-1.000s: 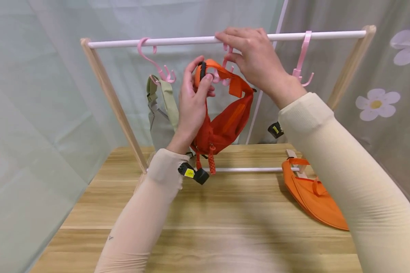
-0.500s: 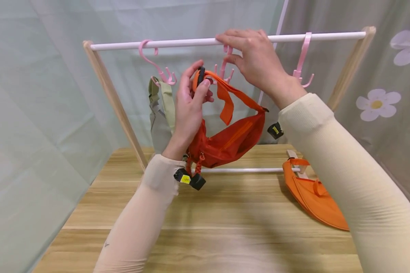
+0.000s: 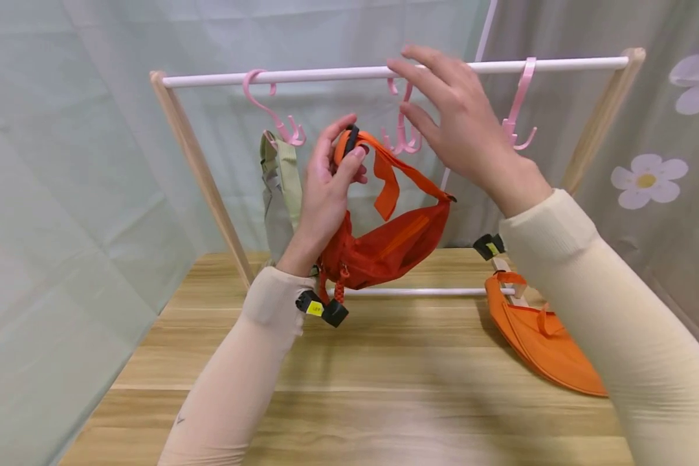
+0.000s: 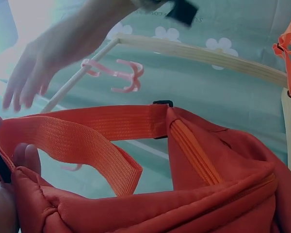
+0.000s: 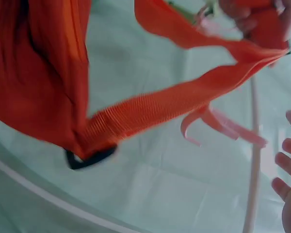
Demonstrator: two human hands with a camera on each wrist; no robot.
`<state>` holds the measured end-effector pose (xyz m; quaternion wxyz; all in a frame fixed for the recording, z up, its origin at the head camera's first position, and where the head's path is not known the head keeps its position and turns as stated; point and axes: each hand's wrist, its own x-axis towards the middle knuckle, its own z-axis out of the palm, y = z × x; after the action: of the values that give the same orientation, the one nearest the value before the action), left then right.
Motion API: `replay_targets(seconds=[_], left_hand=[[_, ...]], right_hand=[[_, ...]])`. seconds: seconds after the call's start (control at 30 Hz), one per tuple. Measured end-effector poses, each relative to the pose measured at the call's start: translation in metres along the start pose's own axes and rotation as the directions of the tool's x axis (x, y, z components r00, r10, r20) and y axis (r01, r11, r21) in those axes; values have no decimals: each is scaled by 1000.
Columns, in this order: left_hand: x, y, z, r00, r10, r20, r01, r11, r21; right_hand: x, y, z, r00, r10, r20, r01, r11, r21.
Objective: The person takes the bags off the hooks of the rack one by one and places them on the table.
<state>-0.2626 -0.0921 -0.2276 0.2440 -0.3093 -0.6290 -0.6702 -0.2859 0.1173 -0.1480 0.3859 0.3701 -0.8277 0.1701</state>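
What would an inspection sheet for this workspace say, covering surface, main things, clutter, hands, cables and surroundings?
Surface: wood-grain tabletop under a wood-legged rack.
Main things: red bag held off the table; middle pink hook hangs from the white rail.
Clutter: orange bag lies right; green-grey bag hangs left.
Hands: left hand grips the bag's strap; right hand, near the rail, grips nothing.
Cables: nothing seen.
Surroundings: curtains, flower-patterned at right.

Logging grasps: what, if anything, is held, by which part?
Left fingers hold the red fabric bag by its orange webbing strap and black buckle; right hand, nothing.
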Motion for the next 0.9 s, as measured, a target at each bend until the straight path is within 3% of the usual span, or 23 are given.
replay_targets(seconds=[0.1, 0.17, 0.37, 0.47, 0.57, 0.67, 0.73, 0.9], left_hand=[[-1, -1, 0, 1000, 0, 13, 0, 1000, -2], [-2, -1, 1, 1000, 8, 23, -9, 1000, 4], [-5, 0, -1, 999, 5, 47, -5, 1000, 11], [-6, 0, -3, 998, 1, 67, -3, 1000, 18], [-8, 0, -4, 997, -1, 83, -1, 1000, 21], [-10, 0, -6, 995, -7, 96, 4, 1000, 29], [-11, -2, -9, 995, -13, 103, 9, 999, 34], [-18, -8, -22, 991, -59, 119, 54, 998, 43]], right_hand=[[-30, -3, -2, 998, -17, -65, 23, 995, 101], [-52, -2, 0, 998, -10, -66, 19, 990, 141], [-112, 15, 22, 991, 71, 110, -93, 975, 203], [-130, 24, 38, 973, 97, 208, -152, 951, 268], [-138, 28, 54, 961, 117, 249, -197, 925, 324], [-142, 28, 68, 969, 134, 206, -197, 924, 327], [-143, 28, 71, 985, 117, 127, -150, 941, 303], [-138, 30, 57, 995, 68, -67, -52, 974, 221]])
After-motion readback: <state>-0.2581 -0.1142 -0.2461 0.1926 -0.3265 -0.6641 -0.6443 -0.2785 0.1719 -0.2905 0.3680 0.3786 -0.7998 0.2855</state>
